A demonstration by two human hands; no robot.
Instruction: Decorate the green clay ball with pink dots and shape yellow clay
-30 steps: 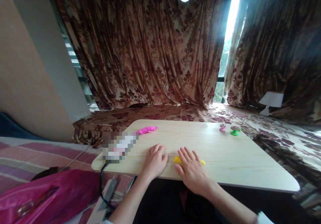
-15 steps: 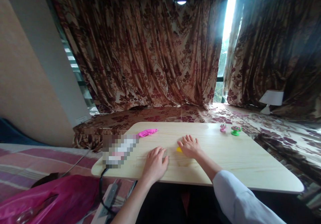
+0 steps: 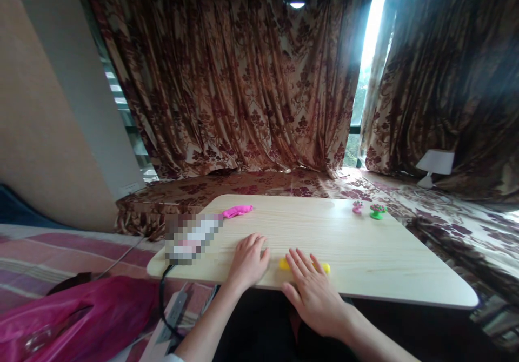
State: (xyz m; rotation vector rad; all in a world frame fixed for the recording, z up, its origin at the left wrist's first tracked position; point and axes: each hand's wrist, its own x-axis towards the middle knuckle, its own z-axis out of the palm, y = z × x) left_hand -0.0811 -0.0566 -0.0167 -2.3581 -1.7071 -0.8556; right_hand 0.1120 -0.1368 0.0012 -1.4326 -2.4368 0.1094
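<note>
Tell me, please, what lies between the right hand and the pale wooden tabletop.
The head view shows a yellow roll on the tabletop, under the right hand.

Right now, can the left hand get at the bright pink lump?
Probably yes: the left hand lies palm down, seemingly holding nothing, and only wood-grain tabletop shows between it and the bright pink lump. Some forward reach looks needed.

roll (image 3: 326,268): on table (image 3: 389,254), under right hand (image 3: 312,292) | left hand (image 3: 248,262): left of roll | lamp (image 3: 438,162): behind table, right
</note>
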